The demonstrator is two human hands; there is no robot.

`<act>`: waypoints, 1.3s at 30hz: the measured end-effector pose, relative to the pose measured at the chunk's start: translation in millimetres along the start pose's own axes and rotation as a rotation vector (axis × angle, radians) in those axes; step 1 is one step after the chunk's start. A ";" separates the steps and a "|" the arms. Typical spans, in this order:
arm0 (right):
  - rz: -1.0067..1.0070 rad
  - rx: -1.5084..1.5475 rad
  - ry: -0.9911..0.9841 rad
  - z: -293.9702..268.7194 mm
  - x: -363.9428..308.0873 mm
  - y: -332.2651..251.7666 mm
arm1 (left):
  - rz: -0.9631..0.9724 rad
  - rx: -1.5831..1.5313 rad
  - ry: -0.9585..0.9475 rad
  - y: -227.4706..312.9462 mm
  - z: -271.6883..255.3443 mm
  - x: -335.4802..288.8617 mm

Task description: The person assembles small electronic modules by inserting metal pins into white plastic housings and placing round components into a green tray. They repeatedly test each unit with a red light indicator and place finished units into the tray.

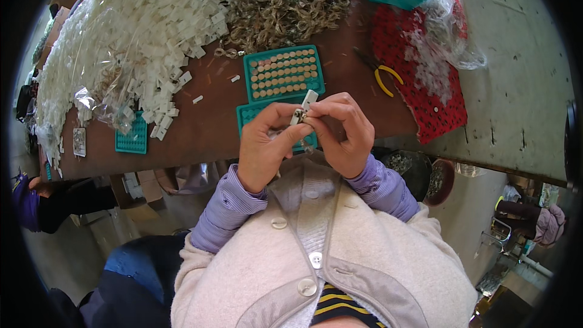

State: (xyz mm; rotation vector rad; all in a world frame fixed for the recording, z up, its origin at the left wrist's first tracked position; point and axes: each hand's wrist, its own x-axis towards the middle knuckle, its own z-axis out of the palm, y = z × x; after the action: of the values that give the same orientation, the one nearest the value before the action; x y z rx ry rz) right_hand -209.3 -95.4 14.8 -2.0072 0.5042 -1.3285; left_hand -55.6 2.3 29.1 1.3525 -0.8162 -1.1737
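While both hands meet above the brown table's near edge, left hand & right hand pinch a small white plastic clip w/ metal piece between fingertips. Teal tray of round brass discs sits just behind; yellow-handled pliers to the right.

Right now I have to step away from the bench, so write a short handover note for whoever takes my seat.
Left hand and right hand: both pinch one small white piece with a metal part, held above the table edge.
Teal tray: its holes are mostly filled with small round brass-coloured parts. A second teal tray lies partly under the hands.
Supply: white pieces heap at left, metal rings pile behind the trays, yellow-handled pliers at right.
Done: cannot tell how many are finished.
Left: the piece in hand.
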 end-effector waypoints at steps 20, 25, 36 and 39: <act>0.084 -0.055 -0.044 -13.3 10.9 5.0 | -0.181 -0.073 -0.103 1.8 -7.0 5.6; 0.101 -0.145 -0.006 -20.4 8.2 0.0 | -0.191 -0.101 -0.166 7.8 2.0 10.0; -0.167 -0.084 0.011 -35.8 4.9 9.9 | -0.184 -0.253 -0.299 2.7 19.9 32.9; -0.154 -0.166 0.061 -47.9 2.7 8.8 | -0.217 -0.315 -0.354 7.6 32.0 39.5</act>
State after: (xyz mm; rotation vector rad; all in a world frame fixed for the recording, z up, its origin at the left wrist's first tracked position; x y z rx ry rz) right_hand -251.5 -118.4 22.7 -2.1833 0.5114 -1.4872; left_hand -74.3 -45.5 32.6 1.0034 -0.7023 -1.6684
